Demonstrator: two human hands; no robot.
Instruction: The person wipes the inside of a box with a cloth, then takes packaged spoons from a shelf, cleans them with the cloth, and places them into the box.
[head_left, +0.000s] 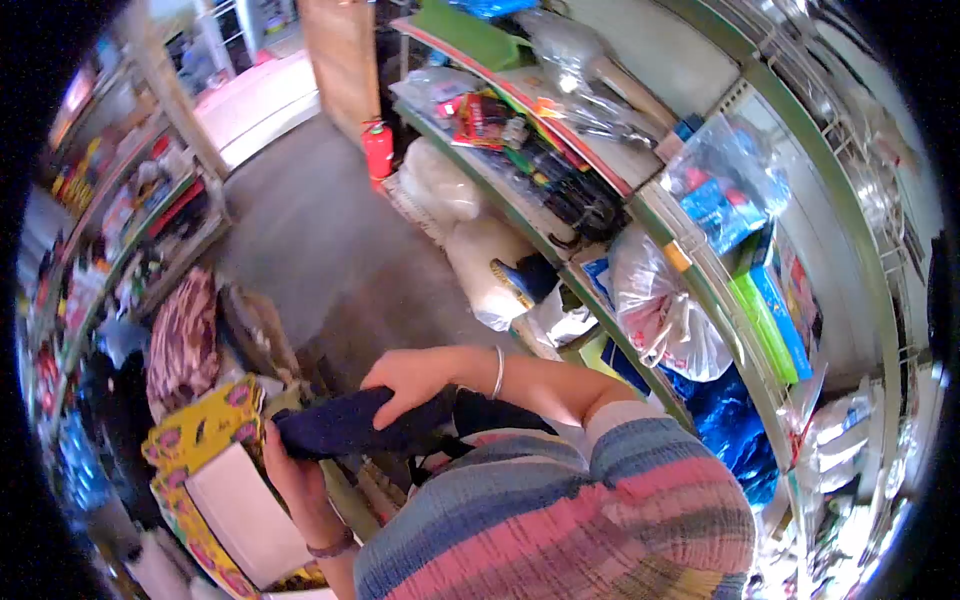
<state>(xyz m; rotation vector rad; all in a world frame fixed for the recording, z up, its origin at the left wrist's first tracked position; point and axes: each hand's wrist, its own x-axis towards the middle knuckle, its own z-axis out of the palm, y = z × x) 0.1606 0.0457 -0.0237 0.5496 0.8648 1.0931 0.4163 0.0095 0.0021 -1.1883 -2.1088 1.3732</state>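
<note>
A dark navy cloth item [335, 425] is stretched in front of my striped top, and both of my hands are on it. My right hand [415, 382] grips it from above, thumb on the near side and fingers curled over the far side. At its left end, my left hand [292, 475] holds the cloth with closed fingers. Its exact kind cannot be made out. Just left of my left hand stands a yellow patterned box or display [205, 425] with a white panel [248, 515].
Shelving [500, 180] with packaged goods runs along the right, with white sacks [490, 265] below. A red fire extinguisher [378, 150] stands by the wooden door [340, 70]. Left are loaded shelves [150, 225] and a striped brown cloth bundle [185, 340] near the grey floor [300, 220].
</note>
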